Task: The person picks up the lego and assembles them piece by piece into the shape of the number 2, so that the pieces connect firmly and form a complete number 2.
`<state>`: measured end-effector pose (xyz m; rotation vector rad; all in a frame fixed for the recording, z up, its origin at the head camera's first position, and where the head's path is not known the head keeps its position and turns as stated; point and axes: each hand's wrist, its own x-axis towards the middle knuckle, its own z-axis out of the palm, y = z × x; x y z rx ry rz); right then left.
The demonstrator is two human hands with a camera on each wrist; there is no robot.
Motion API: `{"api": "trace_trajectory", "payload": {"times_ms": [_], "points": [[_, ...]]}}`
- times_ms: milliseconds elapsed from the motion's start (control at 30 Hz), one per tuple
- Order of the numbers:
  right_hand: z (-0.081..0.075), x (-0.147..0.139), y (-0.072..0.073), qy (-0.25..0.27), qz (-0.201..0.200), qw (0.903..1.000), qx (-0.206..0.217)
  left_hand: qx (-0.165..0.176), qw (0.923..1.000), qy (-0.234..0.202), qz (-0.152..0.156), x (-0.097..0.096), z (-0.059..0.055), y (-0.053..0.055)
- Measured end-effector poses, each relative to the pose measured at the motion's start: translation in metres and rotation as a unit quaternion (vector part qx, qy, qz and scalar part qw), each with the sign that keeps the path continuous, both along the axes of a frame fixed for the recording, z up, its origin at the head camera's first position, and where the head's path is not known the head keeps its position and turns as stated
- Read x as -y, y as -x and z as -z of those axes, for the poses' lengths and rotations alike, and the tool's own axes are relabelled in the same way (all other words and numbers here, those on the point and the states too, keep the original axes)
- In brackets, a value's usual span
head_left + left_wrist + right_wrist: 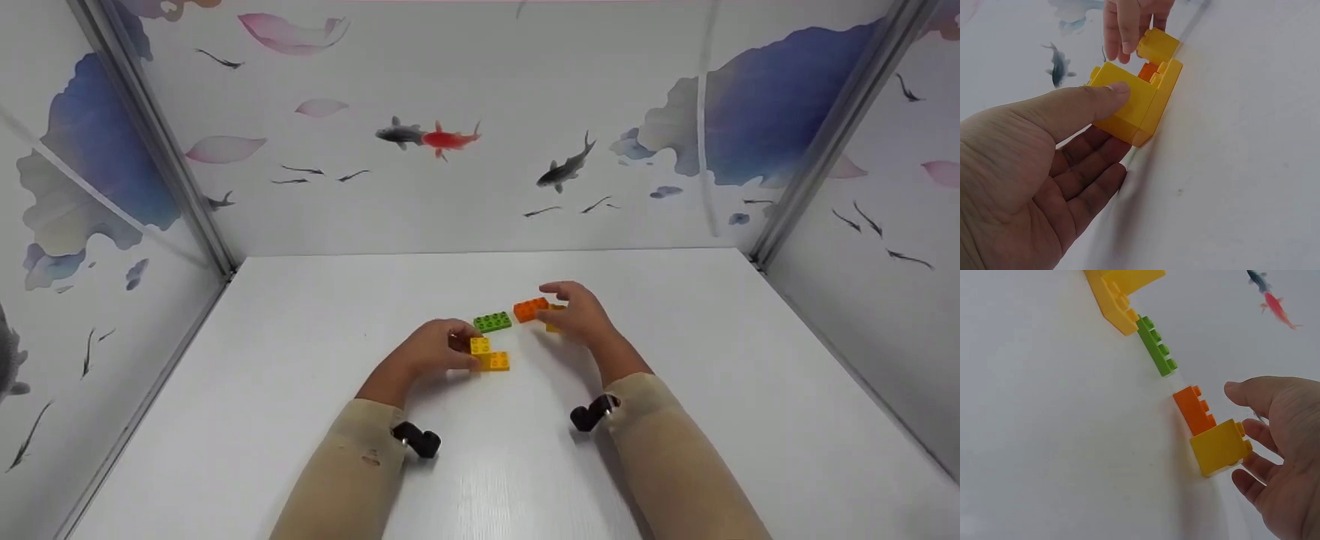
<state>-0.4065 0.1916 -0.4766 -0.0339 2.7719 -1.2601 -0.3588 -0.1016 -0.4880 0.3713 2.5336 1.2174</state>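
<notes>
My left hand [429, 349] pinches two joined yellow toy building bricks [1129, 93], thumb on one face and fingers behind. A small upper brick sits on one end of a longer lower one, leaving studs bare beside it. In the head view this pair [499, 362] is at or just above the tabletop. My right hand [583, 316] is beside another yellow brick [1220, 447], its fingers loosely spread. In the right wrist view the thumb stands apart from that brick; whether the fingertips behind touch it, I cannot tell. An orange brick [530, 308] lies right next to it.
A green brick [492, 322] lies between the two hands, left of the orange one. The white tabletop [480, 465] is bounded by patterned panels [480, 202] at the back and sides. A black wrist device [417, 439] sits on each sleeve.
</notes>
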Motion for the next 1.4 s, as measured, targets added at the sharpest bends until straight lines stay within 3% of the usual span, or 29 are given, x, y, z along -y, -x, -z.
{"api": "trace_trajectory", "payload": {"times_ms": [200, 467, 1033, 1300, 1400], "points": [[0.010, 0.004, 0.011, 0.015, 0.020, 0.9988, 0.042, -0.004, 1.0000, 0.000, 0.003, -0.001, -0.001, 0.000], [0.017, 0.012, 0.015, 0.001, 0.032, 0.9977, 0.060, -0.009, 0.9999, 0.005, 0.001, -0.001, -0.001, 0.000], [0.021, 0.011, 0.011, -0.009, 0.024, 0.9993, 0.027, 0.000, 0.9999, -0.013, 0.004, 0.000, 0.000, 0.001], [0.014, 0.006, 0.009, 0.040, 0.026, 0.9984, 0.030, -0.001, 1.0000, 0.003, 0.001, -0.001, 0.000, 0.000], [0.010, 0.003, 0.009, 0.036, 0.019, 0.9991, 0.008, 0.001, 1.0000, 0.005, -0.002, -0.002, -0.002, -0.001]]}}
